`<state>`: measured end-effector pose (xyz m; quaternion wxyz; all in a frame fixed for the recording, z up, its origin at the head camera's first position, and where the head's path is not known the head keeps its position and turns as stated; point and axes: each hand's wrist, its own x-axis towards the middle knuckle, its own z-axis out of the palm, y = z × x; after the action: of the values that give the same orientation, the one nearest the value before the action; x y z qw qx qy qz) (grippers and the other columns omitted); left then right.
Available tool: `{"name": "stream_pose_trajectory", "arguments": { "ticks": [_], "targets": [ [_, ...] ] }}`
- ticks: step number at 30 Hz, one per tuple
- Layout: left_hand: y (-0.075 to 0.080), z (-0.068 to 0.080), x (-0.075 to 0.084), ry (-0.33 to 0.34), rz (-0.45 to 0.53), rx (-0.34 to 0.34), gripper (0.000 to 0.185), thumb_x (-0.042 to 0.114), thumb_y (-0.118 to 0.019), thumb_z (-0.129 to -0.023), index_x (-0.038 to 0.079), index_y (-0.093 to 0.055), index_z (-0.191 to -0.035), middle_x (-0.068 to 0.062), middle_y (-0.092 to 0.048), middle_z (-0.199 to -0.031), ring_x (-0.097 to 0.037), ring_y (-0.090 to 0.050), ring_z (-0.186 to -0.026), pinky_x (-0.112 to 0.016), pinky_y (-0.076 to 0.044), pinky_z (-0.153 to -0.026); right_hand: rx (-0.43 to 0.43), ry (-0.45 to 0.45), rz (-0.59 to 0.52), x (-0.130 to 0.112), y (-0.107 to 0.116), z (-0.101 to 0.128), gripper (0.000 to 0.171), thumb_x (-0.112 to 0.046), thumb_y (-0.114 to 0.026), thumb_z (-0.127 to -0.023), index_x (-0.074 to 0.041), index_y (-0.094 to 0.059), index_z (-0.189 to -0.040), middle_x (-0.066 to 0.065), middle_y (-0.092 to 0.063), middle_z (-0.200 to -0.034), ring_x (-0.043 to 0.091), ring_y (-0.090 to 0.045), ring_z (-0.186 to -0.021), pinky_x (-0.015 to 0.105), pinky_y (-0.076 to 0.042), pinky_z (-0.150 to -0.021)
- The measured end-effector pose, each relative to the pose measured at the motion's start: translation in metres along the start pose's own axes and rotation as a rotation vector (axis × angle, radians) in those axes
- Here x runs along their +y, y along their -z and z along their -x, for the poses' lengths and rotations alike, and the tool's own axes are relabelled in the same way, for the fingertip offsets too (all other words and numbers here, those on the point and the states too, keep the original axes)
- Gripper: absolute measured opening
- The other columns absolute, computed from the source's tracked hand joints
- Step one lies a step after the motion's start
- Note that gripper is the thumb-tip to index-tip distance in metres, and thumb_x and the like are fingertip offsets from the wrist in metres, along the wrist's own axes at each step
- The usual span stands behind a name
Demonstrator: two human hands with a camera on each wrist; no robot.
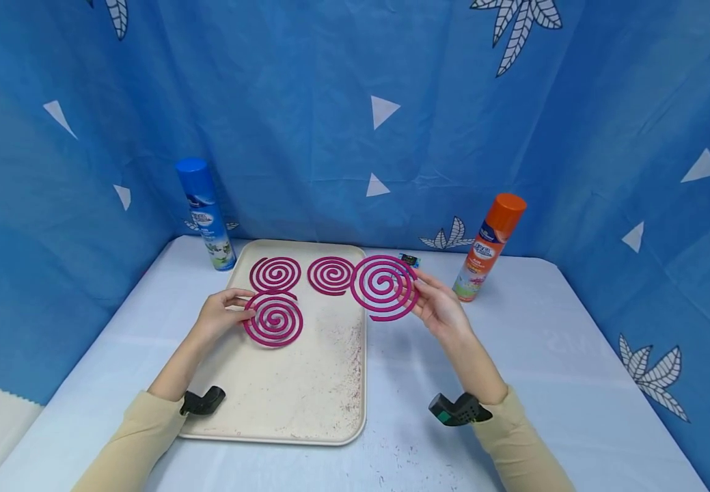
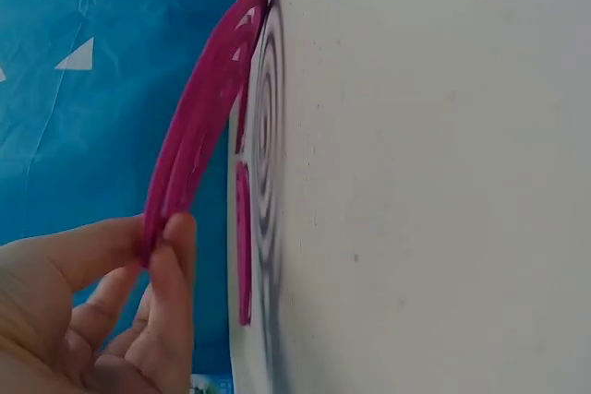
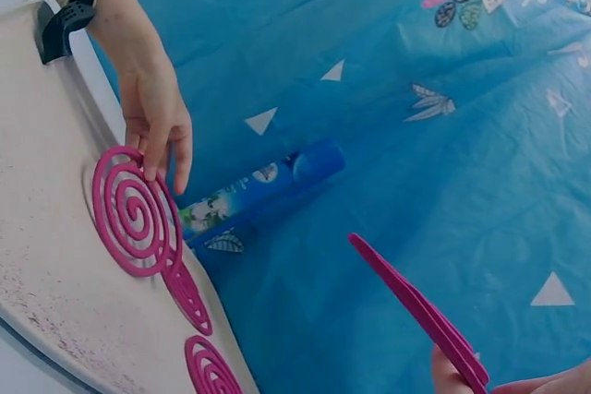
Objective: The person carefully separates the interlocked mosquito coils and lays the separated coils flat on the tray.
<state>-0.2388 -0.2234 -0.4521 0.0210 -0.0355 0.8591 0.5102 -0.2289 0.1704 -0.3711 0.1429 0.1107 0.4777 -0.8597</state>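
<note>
Several magenta spiral coils are in view. My left hand [image 1: 222, 314] pinches the left edge of one coil [image 1: 273, 319], tilted up just above the cream tray [image 1: 305, 389]; in the left wrist view that coil [image 2: 199, 126] is edge-on between thumb and fingers. My right hand [image 1: 434, 304] holds a larger coil [image 1: 384, 287] by its right edge, raised over the tray's right rim. In the right wrist view that coil [image 3: 420, 311] shows as a thin strip. Two more coils [image 1: 275, 273] [image 1: 331, 275] lie flat at the tray's far end.
A blue spray can [image 1: 206, 213] stands at the tray's far left corner and an orange-capped can [image 1: 488, 247] at the right. A small dark packet [image 1: 408, 259] lies behind the raised coil. Blue patterned cloth walls enclose the white table [image 1: 545, 355]. Reddish dust speckles the tray.
</note>
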Motion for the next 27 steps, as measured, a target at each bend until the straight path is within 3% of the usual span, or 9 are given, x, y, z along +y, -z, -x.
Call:
{"name": "stream_pose_trajectory", "arguments": {
  "ticks": [6, 11, 21, 27],
  "targets": [
    [0.007, 0.002, -0.005, -0.077, -0.239, 0.047, 0.037, 0.013, -0.070, -0.084, -0.001, -0.062, -0.117, -0.019, -0.073, -0.094, -0.018, -0.070, -0.077, -0.022, -0.050, -0.067, 0.008, -0.004, 0.065, 0.017, 0.001, -0.010, 0.046, -0.010, -0.039, -0.102, -0.009, -0.034, -0.147, -0.003, -0.067, -0.098, 0.006, -0.066, -0.083, 0.020, -0.057, -0.077],
    [0.013, 0.003, -0.005, -0.105, -0.331, 0.027, 0.038, 0.012, -0.071, -0.083, -0.002, -0.062, -0.117, -0.018, -0.073, -0.089, -0.018, -0.069, -0.070, -0.025, -0.051, -0.062, 0.014, 0.001, 0.142, 0.042, -0.004, -0.024, 0.042, -0.007, -0.040, -0.101, -0.003, -0.038, -0.143, -0.001, -0.064, -0.097, 0.006, -0.064, -0.080, 0.017, -0.057, -0.074],
    [0.012, 0.003, -0.001, -0.138, -0.270, 0.103, 0.033, 0.012, -0.067, -0.088, -0.002, -0.062, -0.117, -0.022, -0.071, -0.093, -0.023, -0.071, -0.068, -0.026, -0.054, -0.065, 0.004, 0.018, 0.314, 0.085, -0.024, -0.048, 0.038, 0.002, -0.044, -0.097, 0.005, -0.046, -0.134, -0.001, -0.064, -0.082, 0.005, -0.061, -0.068, 0.016, -0.054, -0.063],
    [0.007, 0.002, 0.010, -0.151, -0.212, 0.093, 0.033, 0.014, -0.064, -0.090, -0.002, -0.061, -0.118, -0.023, -0.070, -0.095, -0.029, -0.071, -0.075, -0.024, -0.056, -0.066, 0.034, 0.012, 0.344, 0.101, -0.026, -0.058, 0.036, 0.004, -0.046, -0.095, 0.004, -0.051, -0.131, 0.003, -0.064, -0.082, 0.006, -0.062, -0.068, 0.016, -0.054, -0.063]
  ]
}}
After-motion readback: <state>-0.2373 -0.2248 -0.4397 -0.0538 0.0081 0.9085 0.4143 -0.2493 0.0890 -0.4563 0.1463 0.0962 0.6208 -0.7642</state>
